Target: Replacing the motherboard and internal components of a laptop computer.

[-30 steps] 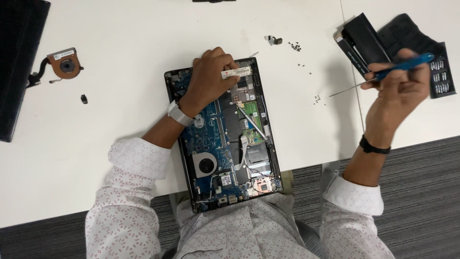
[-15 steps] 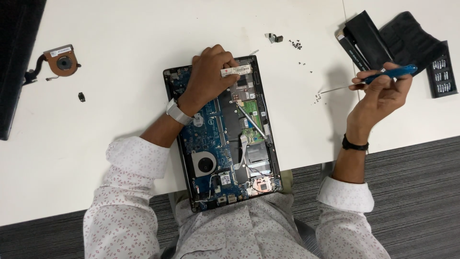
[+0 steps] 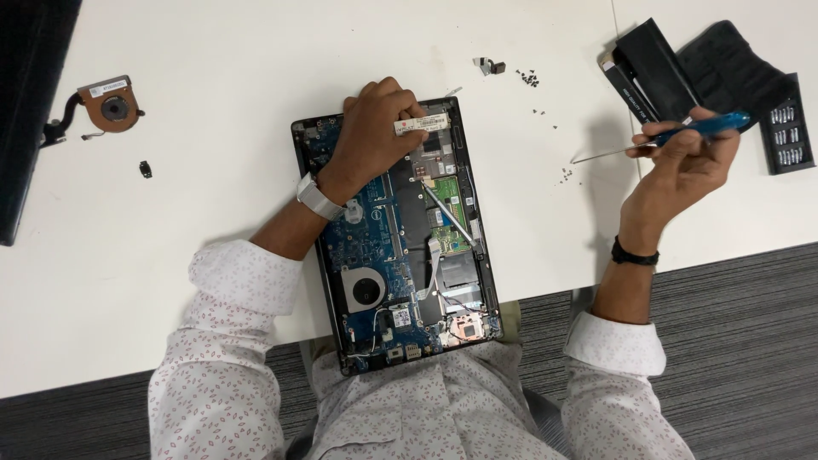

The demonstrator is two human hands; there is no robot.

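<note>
An opened laptop (image 3: pixel 400 247) lies bottom-up on the white table, its blue circuit board and round fan exposed. My left hand (image 3: pixel 375 136) rests on the laptop's far end and pinches a small white-labelled card (image 3: pixel 419 124) there. My right hand (image 3: pixel 682 166) is raised over the table to the right of the laptop, shut on a blue-handled screwdriver (image 3: pixel 673 134) whose thin shaft points left. A watch sits on my left wrist, a dark band on my right.
A removed copper fan (image 3: pixel 106 104) and a small black part (image 3: pixel 146 169) lie at the left. Loose screws (image 3: pixel 530 78) are scattered beyond the laptop. A black case and bit holder (image 3: pixel 784 132) sit at the far right. A dark panel (image 3: pixel 30 102) borders the left edge.
My right hand has shifted slightly with the screwdriver, its shaft staying pointed left above the table. My left hand has stayed on the card at the laptop's far end.
</note>
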